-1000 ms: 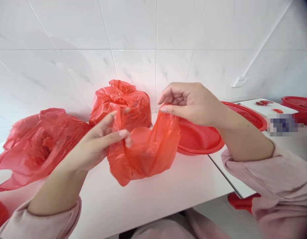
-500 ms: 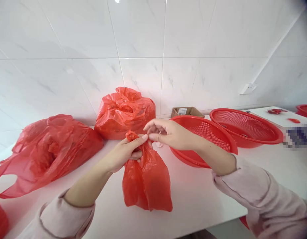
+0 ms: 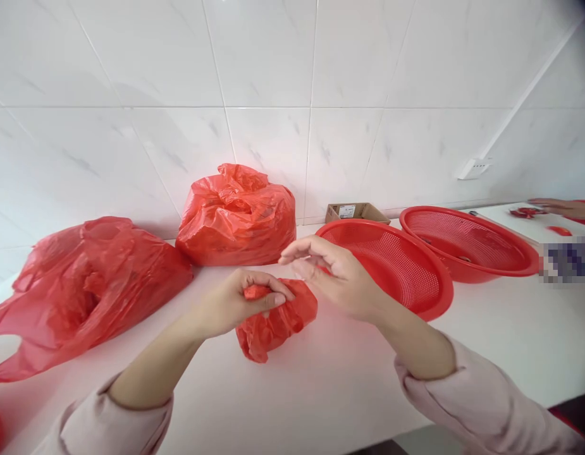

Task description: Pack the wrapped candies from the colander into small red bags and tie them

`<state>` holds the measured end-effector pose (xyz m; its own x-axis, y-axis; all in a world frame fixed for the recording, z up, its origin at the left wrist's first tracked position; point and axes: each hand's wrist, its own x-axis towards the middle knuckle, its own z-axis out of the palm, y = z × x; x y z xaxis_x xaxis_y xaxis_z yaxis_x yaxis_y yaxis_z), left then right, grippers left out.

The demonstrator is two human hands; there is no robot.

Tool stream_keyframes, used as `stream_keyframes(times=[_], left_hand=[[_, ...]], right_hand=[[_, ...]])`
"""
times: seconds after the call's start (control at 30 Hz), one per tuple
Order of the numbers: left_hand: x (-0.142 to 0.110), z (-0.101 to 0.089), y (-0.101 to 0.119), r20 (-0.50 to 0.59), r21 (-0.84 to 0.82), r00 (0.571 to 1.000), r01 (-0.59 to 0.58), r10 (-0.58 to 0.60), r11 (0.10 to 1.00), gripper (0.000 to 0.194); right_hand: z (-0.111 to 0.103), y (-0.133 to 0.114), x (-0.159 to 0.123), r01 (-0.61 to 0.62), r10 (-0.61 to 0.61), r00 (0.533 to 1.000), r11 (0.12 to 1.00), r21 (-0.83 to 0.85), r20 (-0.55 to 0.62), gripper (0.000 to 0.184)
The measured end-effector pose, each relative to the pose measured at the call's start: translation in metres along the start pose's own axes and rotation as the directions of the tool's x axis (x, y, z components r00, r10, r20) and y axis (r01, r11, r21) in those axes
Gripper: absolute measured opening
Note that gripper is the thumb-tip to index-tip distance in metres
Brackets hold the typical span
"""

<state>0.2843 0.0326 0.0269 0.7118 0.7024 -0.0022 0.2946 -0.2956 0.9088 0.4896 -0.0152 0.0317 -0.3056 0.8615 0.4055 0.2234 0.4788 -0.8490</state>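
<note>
My left hand [image 3: 247, 297] is closed around the gathered neck of a small red plastic bag [image 3: 273, 332], just above the white table. Below the fingers the bag looks crumpled and short. To its right, my right hand [image 3: 337, 275] is raised with the fingers loosely curved and the thumb apart from them; it appears to hold nothing. Its thumb is slightly blurred. Directly behind my right hand stands a red perforated basket [image 3: 418, 284], partly covered by that hand.
Two large red plastic bags, one by the wall [image 3: 238, 221] and one at left [image 3: 107, 278], rest on the white table [image 3: 254, 404]. A second red basket [image 3: 472, 243] and a small cardboard box [image 3: 361, 213] stand behind. Another person's hand [image 3: 565, 207] shows at far right.
The small bag has gone from hanging long to bunched up and shorter, and my left hand is slightly lower. My right hand has shifted a little right and down. Another person's hand has appeared.
</note>
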Motion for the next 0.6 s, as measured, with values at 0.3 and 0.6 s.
stream_keyframes(times=[0.3,0.6], left_hand=[[-0.017,0.020,-0.021,-0.242,0.413,0.956,-0.052,0.165,0.909,0.025],[-0.040,0.024,-0.046,-0.156,0.542,0.900,-0.266,0.407,0.797,0.026]], right_hand=[[0.050,0.062,-0.020,-0.244,0.233,0.969,0.949,0.199,0.078,0.037],[0.029,0.050,-0.066,-0.349,0.337,0.933,0.932,0.095,0.124,0.037]])
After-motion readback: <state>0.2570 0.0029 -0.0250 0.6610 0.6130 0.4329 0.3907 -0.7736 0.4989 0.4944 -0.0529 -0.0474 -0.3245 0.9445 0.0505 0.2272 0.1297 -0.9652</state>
